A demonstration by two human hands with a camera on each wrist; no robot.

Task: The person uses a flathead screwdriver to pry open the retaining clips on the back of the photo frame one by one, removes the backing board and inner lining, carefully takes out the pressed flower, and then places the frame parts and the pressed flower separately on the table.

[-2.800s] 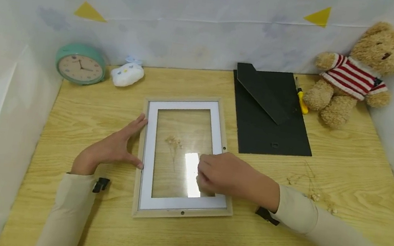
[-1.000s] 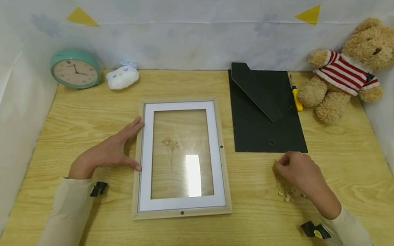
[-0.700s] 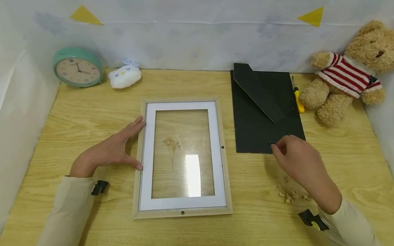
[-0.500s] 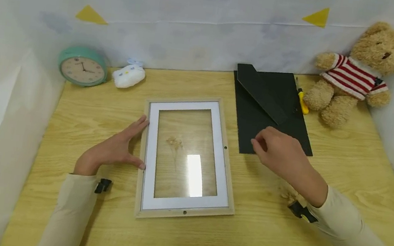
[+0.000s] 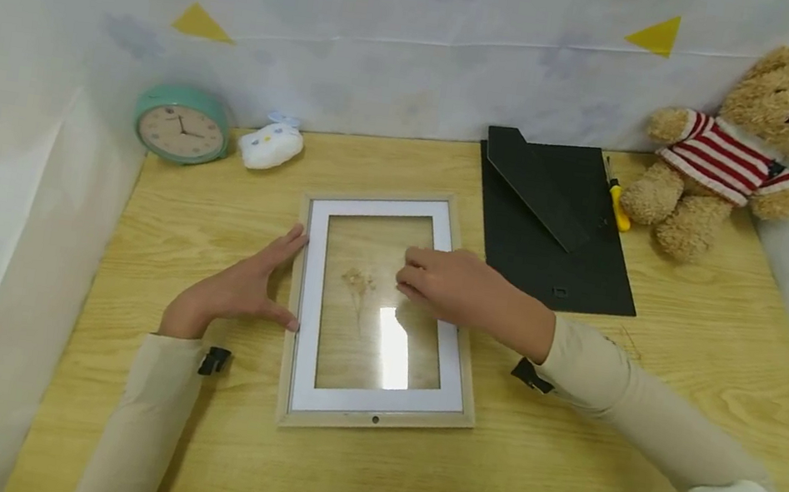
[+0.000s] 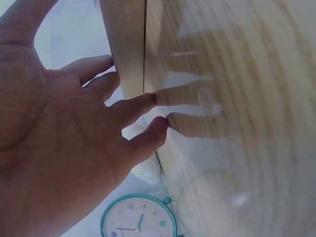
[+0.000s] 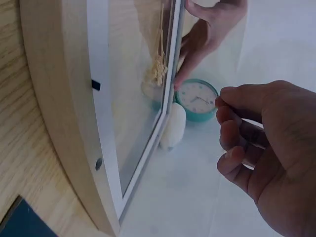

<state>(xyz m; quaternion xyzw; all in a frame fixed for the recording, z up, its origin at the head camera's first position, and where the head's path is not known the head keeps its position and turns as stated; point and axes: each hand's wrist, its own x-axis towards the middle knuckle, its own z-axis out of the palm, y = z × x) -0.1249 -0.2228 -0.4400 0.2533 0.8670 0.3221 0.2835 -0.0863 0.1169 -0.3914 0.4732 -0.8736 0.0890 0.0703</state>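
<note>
My left hand (image 5: 232,285) rests with spread fingers along the left edge of a light wooden picture frame (image 5: 284,382); thumb and fingertips touch the rim. Inside the frame lie glass and a white mat (image 5: 372,405), with a dried flower sprig (image 5: 357,281) in the opening. Over the right part of the glass hovers my right hand (image 5: 453,286), thumb and index finger brought together, the other fingers curled. In the right wrist view these fingertips (image 7: 224,94) stand off from the glass, and nothing shows between them.
Behind on the right lies the black frame back (image 5: 556,281) with its stand. A yellow-handled screwdriver (image 5: 620,206) and a teddy bear (image 5: 725,158) are beside it. At back left are a green clock (image 5: 182,128) and a small white plush (image 5: 270,146). Thin stems (image 5: 629,343) show past my right sleeve.
My right hand goes from over the glass to the dried flowers at right, then back left past the black panel to the glass, fingers pinched together. My left hand keeps to the frame's edge.
</note>
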